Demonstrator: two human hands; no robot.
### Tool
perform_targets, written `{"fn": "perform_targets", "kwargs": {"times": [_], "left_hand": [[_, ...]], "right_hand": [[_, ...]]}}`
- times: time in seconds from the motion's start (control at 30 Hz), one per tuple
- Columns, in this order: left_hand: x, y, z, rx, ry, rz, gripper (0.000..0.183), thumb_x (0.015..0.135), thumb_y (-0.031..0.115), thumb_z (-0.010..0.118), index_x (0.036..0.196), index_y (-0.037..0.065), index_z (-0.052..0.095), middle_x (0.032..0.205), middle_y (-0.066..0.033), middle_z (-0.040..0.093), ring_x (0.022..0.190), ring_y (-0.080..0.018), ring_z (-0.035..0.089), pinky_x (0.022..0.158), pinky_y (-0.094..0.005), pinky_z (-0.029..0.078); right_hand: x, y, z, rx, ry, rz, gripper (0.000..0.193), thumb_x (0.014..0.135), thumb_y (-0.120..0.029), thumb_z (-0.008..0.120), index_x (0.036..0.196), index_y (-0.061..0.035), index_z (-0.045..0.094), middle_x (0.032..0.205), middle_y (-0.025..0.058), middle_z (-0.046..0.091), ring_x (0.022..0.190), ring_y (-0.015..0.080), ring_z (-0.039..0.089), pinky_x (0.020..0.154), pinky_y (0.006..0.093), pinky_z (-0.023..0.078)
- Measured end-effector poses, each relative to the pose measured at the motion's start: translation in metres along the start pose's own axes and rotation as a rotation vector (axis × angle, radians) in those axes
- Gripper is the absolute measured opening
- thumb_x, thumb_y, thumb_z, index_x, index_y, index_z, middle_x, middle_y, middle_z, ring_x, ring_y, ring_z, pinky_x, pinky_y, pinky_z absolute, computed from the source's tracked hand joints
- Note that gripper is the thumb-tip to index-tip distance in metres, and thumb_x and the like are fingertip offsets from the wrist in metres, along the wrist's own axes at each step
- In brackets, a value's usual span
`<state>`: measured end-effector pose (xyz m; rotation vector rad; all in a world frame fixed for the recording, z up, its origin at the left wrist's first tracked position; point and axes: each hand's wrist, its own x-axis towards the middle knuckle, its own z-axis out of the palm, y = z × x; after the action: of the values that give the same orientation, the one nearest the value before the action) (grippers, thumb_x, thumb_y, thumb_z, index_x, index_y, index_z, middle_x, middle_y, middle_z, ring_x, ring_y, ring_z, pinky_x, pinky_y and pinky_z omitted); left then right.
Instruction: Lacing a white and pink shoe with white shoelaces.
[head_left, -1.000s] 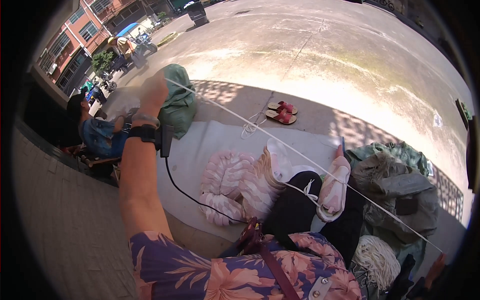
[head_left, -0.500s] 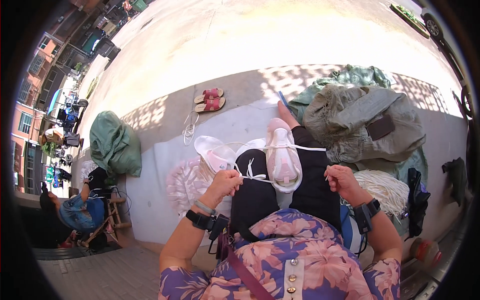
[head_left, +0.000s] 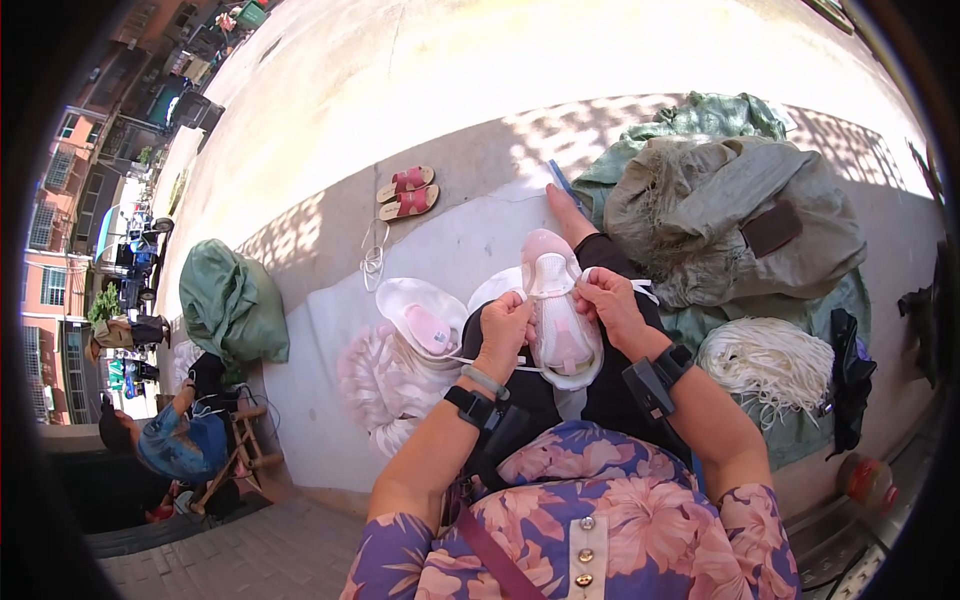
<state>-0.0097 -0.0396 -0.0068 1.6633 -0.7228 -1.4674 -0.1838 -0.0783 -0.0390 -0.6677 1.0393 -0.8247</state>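
A pink and white shoe upper [head_left: 560, 335] rests on my lap, toe pointing away from me. At its left side my left hand [head_left: 506, 330] is closed, thumb and fingers pinching a white shoelace near the upper's edge. On the opposite side my right hand [head_left: 612, 308] pinches the lace's other part close to the upper's throat. Loose lace [head_left: 640, 288] trails past my right fingers, and another stretch runs below my left hand. My fingertips partly hide the eyelets. Left of my knee lies a second white and pink shoe upper [head_left: 430, 325].
A pile of pale uppers [head_left: 385, 380] sits on the white sheet [head_left: 320, 340]. White laces [head_left: 765, 365] are heaped at right, beside large grey-green sacks [head_left: 690, 220]. Red sandals [head_left: 408, 195] lie ahead. At left are a green sack [head_left: 228, 300] and a seated person [head_left: 180, 440].
Both hands have moved inward to the upper's sides, from wide apart with the lace stretched across it. The view has shifted slightly.
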Motion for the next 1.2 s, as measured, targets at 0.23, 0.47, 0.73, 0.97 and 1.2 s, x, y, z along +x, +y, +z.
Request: {"fn": "perform_targets", "kwargs": {"times": [0.23, 0.47, 0.73, 0.97, 1.2], "left_hand": [[0.003, -0.003, 0.0, -0.155, -0.03, 0.071, 0.017, 0.085, 0.015, 0.06, 0.074, 0.003, 0.055, 0.063, -0.0034, 0.058, 0.043, -0.0052, 0.048, 0.038, -0.0163, 0.034], [0.001, -0.015, -0.003, 0.027, 0.008, 0.161, 0.016, 0.084, 0.014, 0.061, 0.073, 0.004, 0.056, 0.063, -0.0005, 0.056, 0.045, -0.0036, 0.046, 0.041, -0.0168, 0.034], [0.01, -0.032, -0.008, 0.483, 0.114, 0.432, 0.011, 0.085, 0.011, 0.058, 0.083, 0.001, 0.06, 0.067, 0.0041, 0.053, 0.061, -0.0023, 0.044, 0.054, -0.018, 0.037], [0.019, -0.033, -0.004, 0.256, 0.074, 0.361, 0.013, 0.085, 0.011, 0.056, 0.093, 0.001, 0.06, 0.07, 0.0026, 0.054, 0.061, -0.0039, 0.045, 0.055, -0.0203, 0.039], [0.012, -0.02, 0.003, 0.166, 0.085, 0.338, 0.012, 0.083, 0.009, 0.057, 0.091, 0.001, 0.059, 0.066, -0.0009, 0.055, 0.058, -0.0087, 0.048, 0.054, -0.0246, 0.041]], "right_hand": [[0.0, 0.008, 0.0, 0.007, 0.016, -0.072, 0.01, 0.084, -0.01, 0.058, 0.075, -0.0069, 0.057, 0.062, -0.001, 0.056, 0.05, 0.004, 0.046, 0.044, 0.0169, 0.033], [-0.001, 0.012, 0.003, -0.055, 0.018, -0.142, 0.01, 0.084, -0.008, 0.058, 0.074, -0.0075, 0.056, 0.061, -0.0023, 0.053, 0.05, 0.0031, 0.043, 0.045, 0.0173, 0.033], [0.004, 0.018, -0.001, -0.275, 0.065, -0.286, 0.014, 0.083, -0.006, 0.057, 0.07, -0.0046, 0.052, 0.061, -0.0033, 0.049, 0.054, 0.0038, 0.043, 0.05, 0.0187, 0.035], [0.001, 0.017, 0.006, -0.247, 0.065, -0.29, 0.014, 0.083, -0.005, 0.056, 0.07, -0.0047, 0.051, 0.06, -0.0035, 0.048, 0.054, 0.0037, 0.043, 0.05, 0.019, 0.034], [0.002, 0.018, 0.005, -0.211, 0.088, -0.305, 0.014, 0.083, -0.005, 0.057, 0.07, -0.0053, 0.051, 0.059, -0.0036, 0.047, 0.053, 0.0037, 0.04, 0.048, 0.0192, 0.032]]}}
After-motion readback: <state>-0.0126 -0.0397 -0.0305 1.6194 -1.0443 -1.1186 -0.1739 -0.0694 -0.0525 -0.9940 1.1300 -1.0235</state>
